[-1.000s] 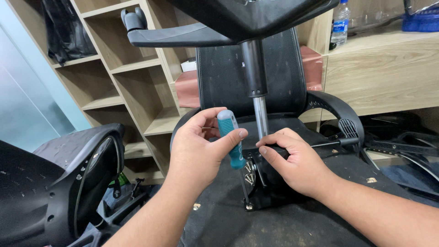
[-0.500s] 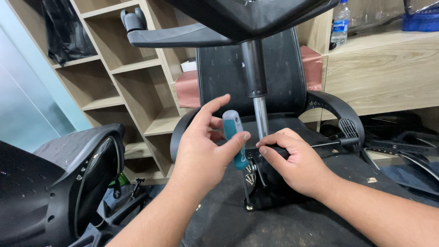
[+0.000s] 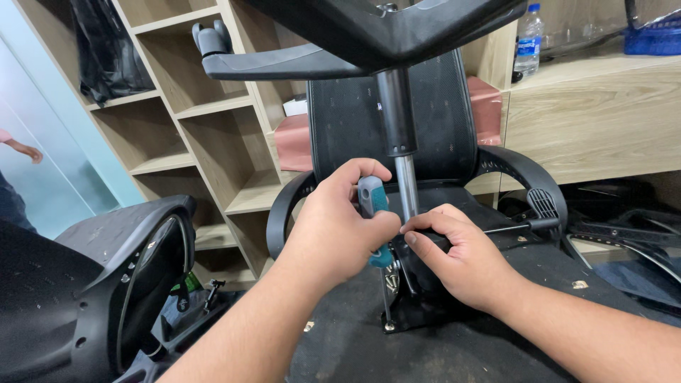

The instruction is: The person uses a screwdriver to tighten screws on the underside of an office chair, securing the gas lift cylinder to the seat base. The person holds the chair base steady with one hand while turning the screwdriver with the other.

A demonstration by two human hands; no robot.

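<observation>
Both forearms come up from the bottom edge and both are bare, with no sleeve, cuff or glove anywhere along them. The left hand (image 3: 340, 227) wears no ring, and no watch or band sits at its wrist. The right hand (image 3: 454, 262) is just as plain: bare fingers, no ring, no strap at the wrist. Fingernails on the right hand are short and unpainted, the thumbnail showing clearly. No tape, bandage or marking shows on either hand or forearm.
</observation>
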